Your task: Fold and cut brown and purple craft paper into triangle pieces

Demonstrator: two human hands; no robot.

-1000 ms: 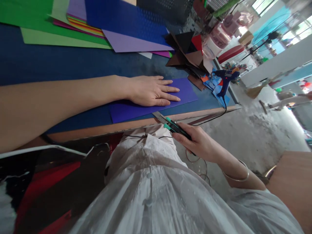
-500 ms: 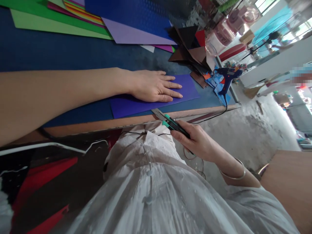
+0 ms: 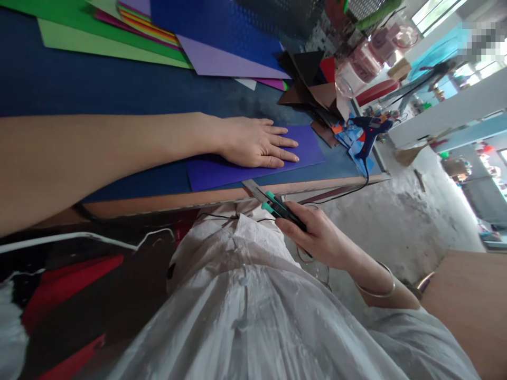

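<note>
My left hand (image 3: 257, 142) lies flat, fingers stretched out, on a purple paper sheet (image 3: 309, 148) that rests on the blue table top (image 3: 119, 89) near its front edge. My right hand (image 3: 317, 235) is closed round a utility knife (image 3: 273, 203) with a black and teal handle. The knife's metal blade end points at the table's wooden front edge (image 3: 206, 198), just below the purple sheet.
Green, striped, lilac and dark blue paper sheets (image 3: 166, 37) are stacked at the back of the table. Brown, black and red paper scraps (image 3: 312, 79) lie to the right. A blue glue gun (image 3: 370, 132) with a black cord stands at the right corner, clear jars (image 3: 356, 66) behind it.
Little has changed: my left hand stays flat on the purple sheet and my right hand keeps hold of the knife by the table edge. The view has shifted slightly.
</note>
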